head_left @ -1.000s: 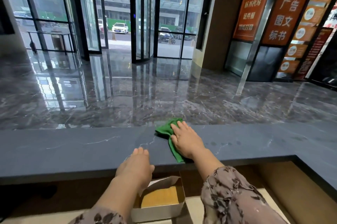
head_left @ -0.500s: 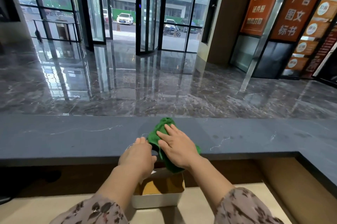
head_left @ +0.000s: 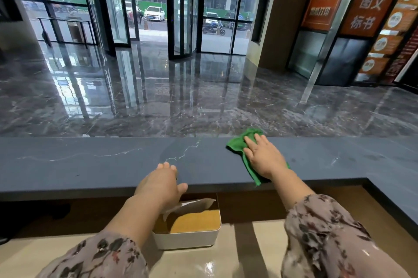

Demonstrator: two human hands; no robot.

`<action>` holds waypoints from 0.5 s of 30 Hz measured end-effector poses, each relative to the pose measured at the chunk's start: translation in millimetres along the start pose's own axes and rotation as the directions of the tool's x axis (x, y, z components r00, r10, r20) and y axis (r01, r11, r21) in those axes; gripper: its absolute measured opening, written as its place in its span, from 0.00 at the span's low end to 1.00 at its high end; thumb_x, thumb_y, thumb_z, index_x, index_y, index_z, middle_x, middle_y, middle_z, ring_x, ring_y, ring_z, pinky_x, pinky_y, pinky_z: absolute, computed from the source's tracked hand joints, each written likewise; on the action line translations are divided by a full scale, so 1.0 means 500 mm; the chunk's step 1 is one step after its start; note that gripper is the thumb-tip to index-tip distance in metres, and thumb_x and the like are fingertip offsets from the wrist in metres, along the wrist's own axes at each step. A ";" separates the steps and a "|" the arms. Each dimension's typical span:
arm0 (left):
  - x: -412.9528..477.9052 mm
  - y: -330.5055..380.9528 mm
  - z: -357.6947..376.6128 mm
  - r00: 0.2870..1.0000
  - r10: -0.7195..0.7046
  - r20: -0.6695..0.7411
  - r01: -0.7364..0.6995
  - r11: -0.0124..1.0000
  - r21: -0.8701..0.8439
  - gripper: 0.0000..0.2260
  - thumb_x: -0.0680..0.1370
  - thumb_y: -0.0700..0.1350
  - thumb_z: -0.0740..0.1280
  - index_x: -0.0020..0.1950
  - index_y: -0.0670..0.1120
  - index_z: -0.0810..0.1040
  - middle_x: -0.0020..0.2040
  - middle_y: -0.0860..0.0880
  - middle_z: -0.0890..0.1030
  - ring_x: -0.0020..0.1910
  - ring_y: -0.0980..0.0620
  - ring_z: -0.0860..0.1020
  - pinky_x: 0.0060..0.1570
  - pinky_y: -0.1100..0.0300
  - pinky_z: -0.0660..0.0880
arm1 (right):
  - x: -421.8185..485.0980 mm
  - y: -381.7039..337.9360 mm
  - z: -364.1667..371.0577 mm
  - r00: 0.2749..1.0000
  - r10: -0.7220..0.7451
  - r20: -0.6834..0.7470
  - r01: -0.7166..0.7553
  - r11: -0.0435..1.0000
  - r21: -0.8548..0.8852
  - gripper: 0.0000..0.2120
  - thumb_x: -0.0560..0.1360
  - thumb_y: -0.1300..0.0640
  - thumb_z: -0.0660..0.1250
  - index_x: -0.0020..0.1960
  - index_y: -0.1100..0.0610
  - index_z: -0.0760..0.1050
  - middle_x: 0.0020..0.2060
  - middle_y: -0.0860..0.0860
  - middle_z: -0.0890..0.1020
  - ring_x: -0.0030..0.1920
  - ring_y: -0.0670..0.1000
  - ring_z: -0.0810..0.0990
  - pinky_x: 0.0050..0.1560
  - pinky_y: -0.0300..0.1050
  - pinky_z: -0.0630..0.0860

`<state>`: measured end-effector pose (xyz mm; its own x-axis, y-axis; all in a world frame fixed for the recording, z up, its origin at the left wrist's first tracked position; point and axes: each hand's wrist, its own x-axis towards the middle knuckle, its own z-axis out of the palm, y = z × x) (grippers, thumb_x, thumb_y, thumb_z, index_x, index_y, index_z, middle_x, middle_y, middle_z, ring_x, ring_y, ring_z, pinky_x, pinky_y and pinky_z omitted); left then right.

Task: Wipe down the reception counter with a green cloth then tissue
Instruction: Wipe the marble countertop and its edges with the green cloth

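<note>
- The green cloth (head_left: 238, 145) lies right of centre in the frame on the dark stone tabletop (head_left: 79, 164). It stretches from the far edge to the near edge, where one corner hangs just over.
- The right hand (head_left: 264, 157) lies flat on top of the cloth. Its fingers (head_left: 251, 142) are straight and slightly spread and press down without pinching any fold. A flat palm probably keeps as much of the cloth as possible against the stone while wiping.
- The left hand (head_left: 161, 183) rests at the near edge of the tabletop, low in the middle of the frame. It holds nothing: the fingertips (head_left: 166, 165) touch the stone close together and the thumb sticks out to the side. It looks like a brace for the reach.
- A white tissue box (head_left: 187, 240) sits below the near edge, partly behind the left wrist, with a tissue (head_left: 194, 204) sticking up from it. It seems kept handy for the second wipe, which has not begun.
</note>
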<state>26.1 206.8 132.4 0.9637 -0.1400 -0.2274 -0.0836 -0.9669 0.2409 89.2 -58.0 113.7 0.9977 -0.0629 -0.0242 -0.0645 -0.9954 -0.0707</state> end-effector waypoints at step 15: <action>0.006 -0.006 0.022 0.996 -0.001 -0.092 0.003 1.000 0.022 0.30 0.76 0.57 0.65 0.73 0.46 0.62 0.72 0.46 0.65 0.69 0.45 0.67 0.65 0.51 0.70 | -0.060 -0.228 0.011 0.983 -0.180 0.020 0.179 0.983 0.030 0.24 0.82 0.45 0.46 0.78 0.47 0.51 0.78 0.53 0.47 0.78 0.54 0.44 0.76 0.51 0.45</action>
<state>26.3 206.8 120.8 0.9829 -0.1192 -0.1400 -0.0867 -0.9718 0.2192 66.4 57.8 117.0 0.9924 0.1189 -0.0310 0.1151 -0.9879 -0.1041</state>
